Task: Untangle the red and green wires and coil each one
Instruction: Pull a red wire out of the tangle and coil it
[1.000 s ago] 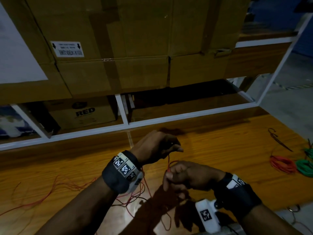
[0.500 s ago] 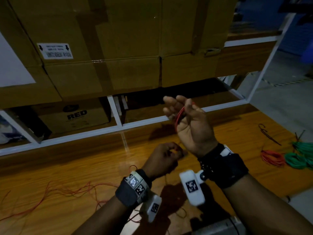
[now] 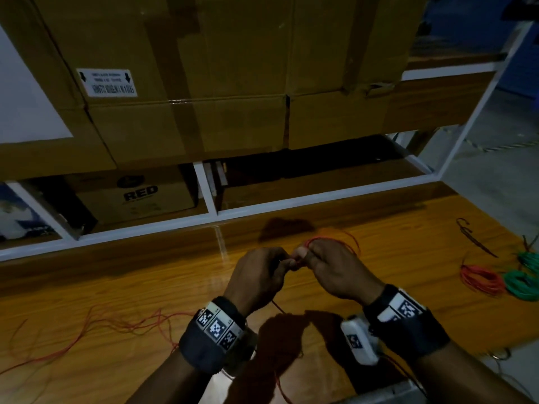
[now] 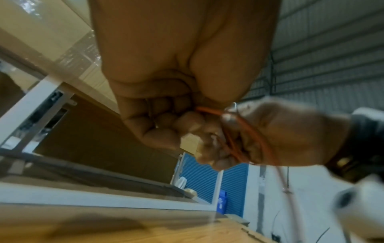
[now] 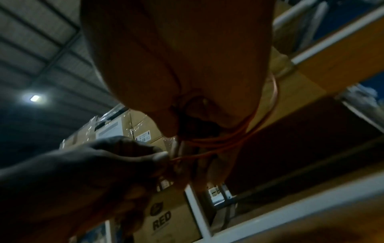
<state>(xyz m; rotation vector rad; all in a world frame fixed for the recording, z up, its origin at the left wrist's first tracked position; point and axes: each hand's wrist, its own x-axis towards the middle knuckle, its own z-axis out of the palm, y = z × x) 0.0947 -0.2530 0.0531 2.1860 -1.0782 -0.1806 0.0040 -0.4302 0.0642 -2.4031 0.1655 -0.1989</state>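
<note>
Low in the head view, the red wire (image 3: 122, 323) sprawls across the tabletop (image 3: 379, 237) and runs off the left edge, its far end cut away. Another strand drops behind the left hand (image 3: 256, 275) into shadow and leaves the bottom edge. Where the fingertips meet at centre, the pinch itself is too small and dark to read. At the right edge, the green coils (image 3: 522, 282) are clipped by the frame. In the left wrist view the right hand (image 4: 270, 136) is smeared with blur at right. The right wrist view is dim; the left hand (image 5: 83, 172) at lower left is nearly black.
</note>
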